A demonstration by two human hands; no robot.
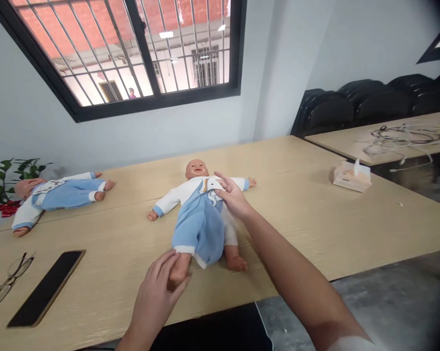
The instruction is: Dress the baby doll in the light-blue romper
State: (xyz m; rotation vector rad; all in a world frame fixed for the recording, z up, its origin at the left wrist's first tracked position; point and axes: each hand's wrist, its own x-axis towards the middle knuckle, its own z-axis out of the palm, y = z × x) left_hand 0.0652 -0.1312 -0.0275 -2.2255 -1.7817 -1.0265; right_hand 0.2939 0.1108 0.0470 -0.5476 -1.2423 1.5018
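A baby doll point(197, 168) lies on its back on the table in front of me, its arms spread out. It wears a white long-sleeved top and light blue overalls point(190, 219). One blue trouser leg covers the doll's leg on the left of the view. On the other side the blue cloth hangs loose beside a white-covered leg point(230, 231) with a bare foot. My left hand point(159, 282) curls round the doll's left-of-view foot, just below the white cuff. With fingers spread, my right hand point(232, 195) rests on the bib at the doll's chest.
A second doll point(77, 192) in similar clothes lies at the left, near a potted plant point(4, 178). Glasses point(10, 280) and a dark phone point(48, 287) are at the front left. A tissue box point(351, 176) stands to the right; cables point(406, 139) lie on another table.
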